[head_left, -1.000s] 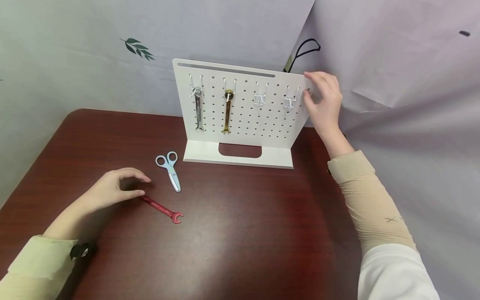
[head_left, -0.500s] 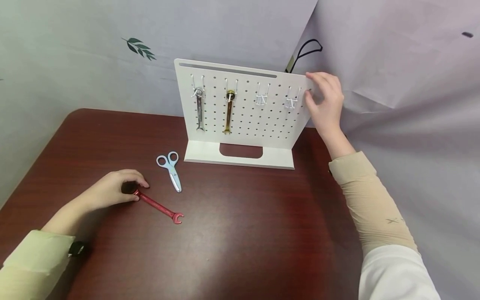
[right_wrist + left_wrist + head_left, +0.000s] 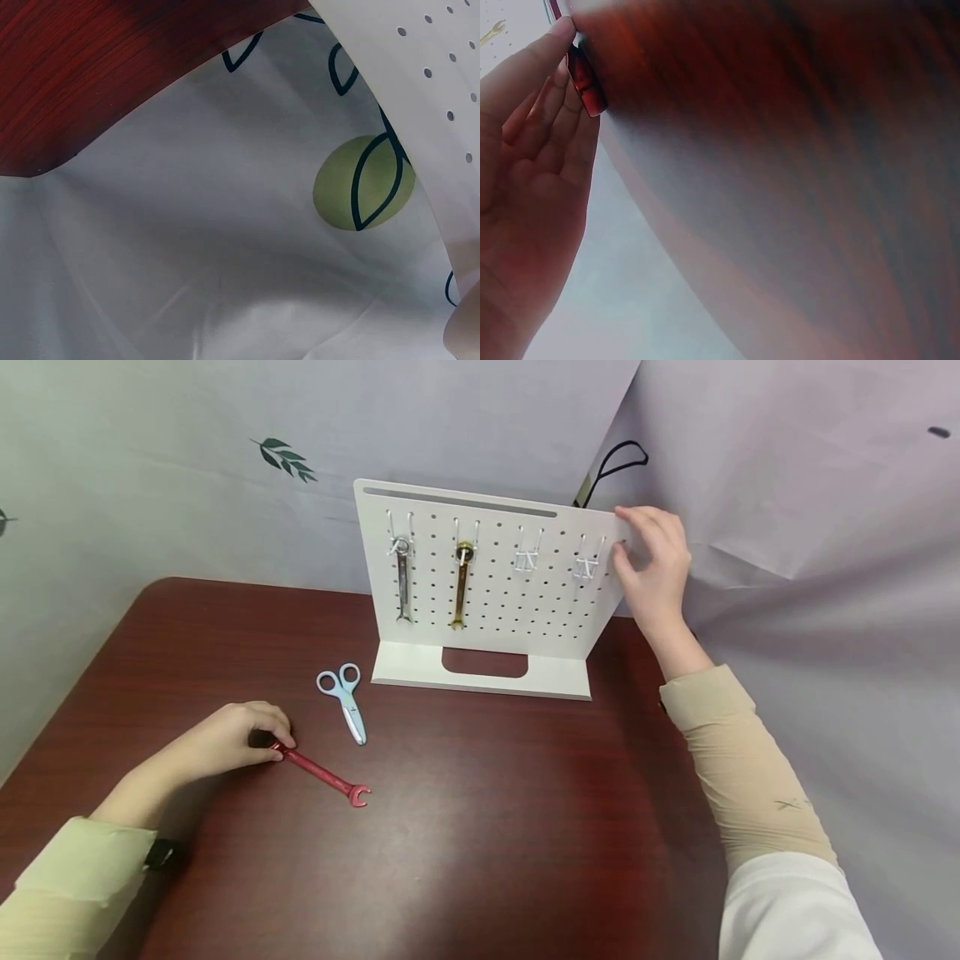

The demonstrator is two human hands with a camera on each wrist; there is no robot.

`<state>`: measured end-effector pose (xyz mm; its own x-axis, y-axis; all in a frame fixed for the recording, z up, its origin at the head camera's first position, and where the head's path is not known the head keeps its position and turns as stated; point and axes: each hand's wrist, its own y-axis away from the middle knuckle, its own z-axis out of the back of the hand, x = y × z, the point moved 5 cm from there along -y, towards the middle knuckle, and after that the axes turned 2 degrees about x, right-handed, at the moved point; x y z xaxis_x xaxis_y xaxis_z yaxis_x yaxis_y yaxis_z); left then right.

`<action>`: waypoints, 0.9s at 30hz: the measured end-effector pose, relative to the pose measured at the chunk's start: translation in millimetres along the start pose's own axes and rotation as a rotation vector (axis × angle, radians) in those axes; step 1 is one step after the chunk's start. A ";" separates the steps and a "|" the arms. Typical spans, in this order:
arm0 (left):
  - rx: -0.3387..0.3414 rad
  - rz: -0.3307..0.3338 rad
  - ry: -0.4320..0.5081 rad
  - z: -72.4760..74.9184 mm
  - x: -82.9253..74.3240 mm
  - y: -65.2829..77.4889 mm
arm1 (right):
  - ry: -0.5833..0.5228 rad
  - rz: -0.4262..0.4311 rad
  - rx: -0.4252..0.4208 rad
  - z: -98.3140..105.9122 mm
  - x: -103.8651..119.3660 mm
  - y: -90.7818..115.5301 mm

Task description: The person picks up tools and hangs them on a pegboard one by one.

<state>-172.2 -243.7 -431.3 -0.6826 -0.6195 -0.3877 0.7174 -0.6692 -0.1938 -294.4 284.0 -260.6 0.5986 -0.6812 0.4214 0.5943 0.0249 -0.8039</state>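
A red wrench [image 3: 322, 772] lies on the dark wood table, its open-ended head pointing right and toward me. My left hand [image 3: 225, 742] pinches its far-left end between thumb and fingers, which partly hide that end. In the left wrist view, the thumb of the left hand [image 3: 536, 150] touches the red wrench [image 3: 589, 88]. At the back stands a white pegboard [image 3: 517, 602], and my right hand [image 3: 656, 564] grips its upper right edge. A silver wrench [image 3: 402, 581] and a gold wrench [image 3: 461, 589] hang from its left-side hooks. Only a small part of the right hand [image 3: 465, 330] shows in the right wrist view.
Light blue scissors [image 3: 345, 700] lie between the left hand and the pegboard base [image 3: 408, 665]. Two white wire hooks [image 3: 527, 558] on the board's right half hold nothing. A pale patterned cloth [image 3: 187, 485] hangs behind the table [image 3: 465, 827].
My left hand's fingers have come down and closed on the wrench's end, after drawing back slightly from it. The right hand keeps its hold on the board.
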 end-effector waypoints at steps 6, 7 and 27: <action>0.019 -0.004 0.020 -0.9 0.0 -0.7 | -0.004 0.000 -0.003 0.0 -0.2 0.0; 0.030 0.006 0.025 -1.3 0.1 -1.0 | -0.004 0.001 -0.005 0.1 -0.3 0.0; 0.175 0.172 0.147 0.8 3.0 -0.7 | -0.017 0.007 -0.020 -0.7 -1.8 -0.6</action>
<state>-174.9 -245.5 -431.6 -0.5162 -0.6721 -0.5309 0.7772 -0.6281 0.0393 -296.2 284.7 -261.1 0.6118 -0.6684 0.4231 0.5792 0.0143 -0.8150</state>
